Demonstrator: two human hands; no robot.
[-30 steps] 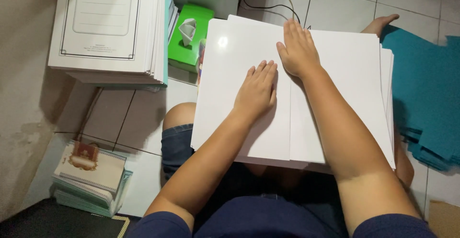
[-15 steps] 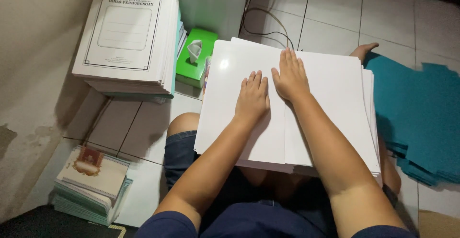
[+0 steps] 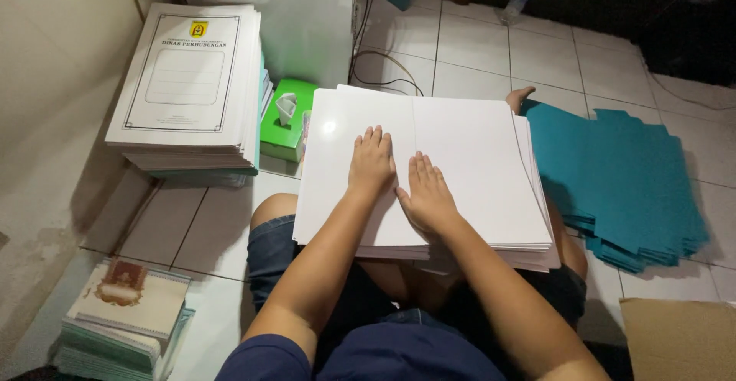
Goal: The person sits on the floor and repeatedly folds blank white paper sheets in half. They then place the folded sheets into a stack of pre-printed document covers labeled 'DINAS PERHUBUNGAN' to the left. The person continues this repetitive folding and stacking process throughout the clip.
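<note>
- While we sit on the tiled floor [image 3: 475,51], the stack of white sheets [image 3: 468,151] lies across our lap, with its far edge out over the knees.
- Left hand [image 3: 372,162]: flat, palm down, fingers together, pressing the top sheet just left of a faint crease line that runs up the middle. It holds nothing.
- Right hand [image 3: 429,197]: flat, palm down, just beside the left and a little nearer the body, resting on or beside the same crease. It also holds nothing.
- Step in hand, as we judge it: smoothing or pressing down the top sheet along its fold, with both palms bearing on the stack.
- Next move, as we judge it: it calls for steady pressure along the whole crease line and for the sheet edges to be kept square, since the lower sheets already fan out slightly at the right edge.
- Stack of teal sheets [image 3: 629,182]: on the floor to the right, loosely fanned, close to the white stack.
- Stack of printed white covers [image 3: 188,82]: on the floor to the far left, by the wall.
- Green tissue box [image 3: 287,120]: between the printed covers and the white sheets.
- Pile of small booklets [image 3: 126,304]: near left.
- Brown cardboard [image 3: 678,339]: near right corner, only partly in view.
</note>
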